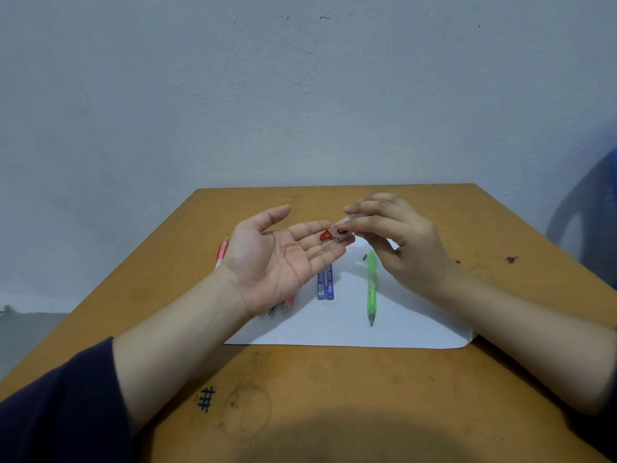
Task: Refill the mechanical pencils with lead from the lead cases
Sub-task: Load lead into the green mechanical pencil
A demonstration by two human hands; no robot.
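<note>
Brown desk point(334, 396) by gray wall point(233, 95), white paper point(334, 329) mid-desk. L hand point(277, 259) palm up, fingers loose & flat, thin lead point(322, 252) lying across them. R hand point(400, 242) pinching clear case point(334, 232) w/ red cap, tipped onto L fingertips. Blue case point(325, 284) & green pencil point(371, 285) flat on paper, side by side. Pink pencil point(221, 252) toward desk's left edge, partly under L hand.

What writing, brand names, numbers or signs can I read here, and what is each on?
"PENCIL LEAD": along the blue lead case.
Brand script beside it: partly hidden by the left hand, unreadable.
Small label at that case's near end: too small.
"#": drawn in black on the table.
On the red-capped lead case in the right hand: nothing legible.
</note>
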